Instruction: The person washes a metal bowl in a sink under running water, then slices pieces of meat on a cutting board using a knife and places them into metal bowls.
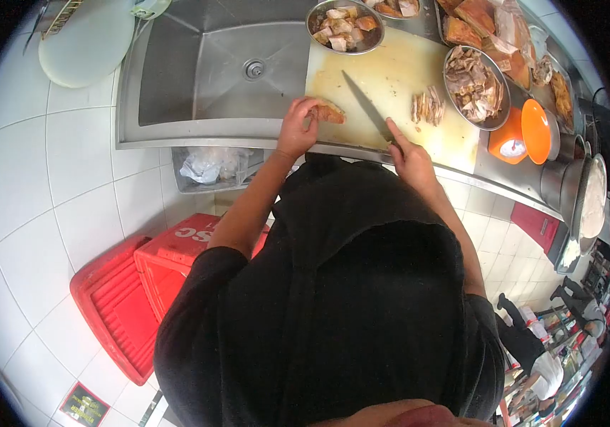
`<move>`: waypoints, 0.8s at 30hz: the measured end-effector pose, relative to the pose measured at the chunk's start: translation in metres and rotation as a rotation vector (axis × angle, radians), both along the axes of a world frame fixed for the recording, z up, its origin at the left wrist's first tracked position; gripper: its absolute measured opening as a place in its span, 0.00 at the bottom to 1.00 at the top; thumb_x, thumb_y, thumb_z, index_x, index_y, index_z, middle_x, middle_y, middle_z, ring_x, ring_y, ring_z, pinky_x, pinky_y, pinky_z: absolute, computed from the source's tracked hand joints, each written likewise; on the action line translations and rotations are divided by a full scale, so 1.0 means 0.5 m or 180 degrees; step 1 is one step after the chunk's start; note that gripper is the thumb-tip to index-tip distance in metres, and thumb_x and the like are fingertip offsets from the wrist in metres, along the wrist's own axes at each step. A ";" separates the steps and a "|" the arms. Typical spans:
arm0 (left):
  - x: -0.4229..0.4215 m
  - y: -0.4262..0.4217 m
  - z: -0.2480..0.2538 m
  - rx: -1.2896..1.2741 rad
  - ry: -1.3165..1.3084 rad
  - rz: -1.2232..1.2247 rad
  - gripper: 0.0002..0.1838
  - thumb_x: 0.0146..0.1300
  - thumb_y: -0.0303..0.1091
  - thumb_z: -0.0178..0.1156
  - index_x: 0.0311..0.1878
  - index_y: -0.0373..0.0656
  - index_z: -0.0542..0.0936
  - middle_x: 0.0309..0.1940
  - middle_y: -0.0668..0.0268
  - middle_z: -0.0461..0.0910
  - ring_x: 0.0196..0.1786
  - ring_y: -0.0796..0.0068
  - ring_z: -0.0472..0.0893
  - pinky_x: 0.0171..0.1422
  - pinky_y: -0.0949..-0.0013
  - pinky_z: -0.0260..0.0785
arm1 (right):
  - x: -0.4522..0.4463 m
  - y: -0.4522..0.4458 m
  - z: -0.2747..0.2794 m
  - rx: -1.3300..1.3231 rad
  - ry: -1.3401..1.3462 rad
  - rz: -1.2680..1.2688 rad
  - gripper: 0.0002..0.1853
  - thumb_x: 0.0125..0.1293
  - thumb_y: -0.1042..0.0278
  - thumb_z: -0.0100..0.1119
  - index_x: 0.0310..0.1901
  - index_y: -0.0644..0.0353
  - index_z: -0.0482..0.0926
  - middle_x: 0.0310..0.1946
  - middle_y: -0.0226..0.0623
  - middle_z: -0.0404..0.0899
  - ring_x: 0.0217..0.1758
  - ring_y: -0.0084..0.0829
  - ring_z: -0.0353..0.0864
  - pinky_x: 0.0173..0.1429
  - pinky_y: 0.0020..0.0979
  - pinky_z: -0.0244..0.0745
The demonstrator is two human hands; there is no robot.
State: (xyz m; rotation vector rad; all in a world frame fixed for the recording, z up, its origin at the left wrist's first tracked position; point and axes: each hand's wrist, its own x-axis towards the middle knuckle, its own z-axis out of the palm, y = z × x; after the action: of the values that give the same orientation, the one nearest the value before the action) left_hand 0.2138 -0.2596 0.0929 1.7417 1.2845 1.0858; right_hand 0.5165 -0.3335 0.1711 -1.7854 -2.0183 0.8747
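White-tiled kitchen, with a steel surface along the far side and a sink set into its left. Looks partway through cutting up meat. Already cut, to judge by the shapes: a row of slices toward the right of the cutting board, chopped meat heaped in a bowl just beyond to the right, and chunks in another bowl at the board's far left. Apparently left to cut: the browned piece of meat at the board's near left, perhaps also the large slabs at the far right. Holds the browned piece of meat by its left end in the closed fingers of the left hand; cannot tell how firmly. Grips the knife by its handle in the wrapped fingers of the right hand, forefinger laid forward, with the blade slanting far and left between browned piece and slices, apart from both. Crowded on the right by bowl, orange scale, orange dish and pots, so probably little spare room there. Bordered on the left by the sink's hollow, a likely place to lose a piece. Farther from the work, red crates at near left and other people at near right.
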 end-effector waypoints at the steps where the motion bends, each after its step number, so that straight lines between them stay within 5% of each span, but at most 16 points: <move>1: 0.000 -0.001 -0.005 -0.0035 -0.0069 0.0005 0.17 0.71 0.20 0.60 0.61 0.41 0.81 0.61 0.56 0.78 0.61 0.61 0.83 0.60 0.62 0.81 | 0.005 -0.002 0.000 -0.0028 -0.0001 -0.0122 0.38 0.72 0.70 0.63 0.81 0.36 0.63 0.38 0.55 0.87 0.39 0.57 0.87 0.47 0.52 0.83; 6: -0.002 -0.018 -0.034 -0.0319 -0.0132 0.0203 0.21 0.70 0.20 0.62 0.65 0.40 0.76 0.61 0.60 0.78 0.60 0.67 0.83 0.59 0.62 0.82 | 0.025 -0.005 -0.003 0.0049 0.0229 -0.0157 0.37 0.72 0.69 0.64 0.81 0.36 0.64 0.38 0.56 0.87 0.40 0.57 0.88 0.47 0.52 0.82; 9: 0.008 -0.012 -0.070 -0.0940 -0.1281 0.0173 0.24 0.69 0.18 0.61 0.67 0.38 0.74 0.59 0.61 0.80 0.60 0.69 0.83 0.59 0.63 0.81 | 0.023 -0.005 0.003 0.0008 0.0248 0.0014 0.37 0.72 0.68 0.64 0.80 0.36 0.65 0.40 0.56 0.87 0.41 0.57 0.88 0.48 0.51 0.82; 15: -0.008 -0.011 -0.057 -0.1498 -0.2062 0.0265 0.23 0.68 0.16 0.59 0.66 0.35 0.74 0.60 0.58 0.79 0.59 0.68 0.83 0.65 0.63 0.78 | 0.019 -0.008 0.002 0.0264 0.0121 0.0125 0.37 0.73 0.68 0.64 0.80 0.35 0.65 0.42 0.56 0.87 0.43 0.57 0.88 0.51 0.51 0.83; 24: 0.021 -0.008 -0.025 -0.1375 -0.1472 0.0624 0.19 0.68 0.19 0.62 0.61 0.35 0.79 0.50 0.60 0.85 0.53 0.72 0.85 0.62 0.67 0.78 | 0.043 -0.013 -0.010 0.0006 -0.0120 -0.0230 0.36 0.73 0.68 0.63 0.80 0.34 0.65 0.40 0.54 0.88 0.41 0.56 0.88 0.50 0.51 0.84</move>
State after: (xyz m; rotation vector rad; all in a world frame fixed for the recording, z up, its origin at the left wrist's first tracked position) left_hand 0.2245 -0.2638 0.0804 0.9920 1.2867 1.1330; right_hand 0.5379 -0.3399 0.1661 -1.8748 -1.9633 0.8234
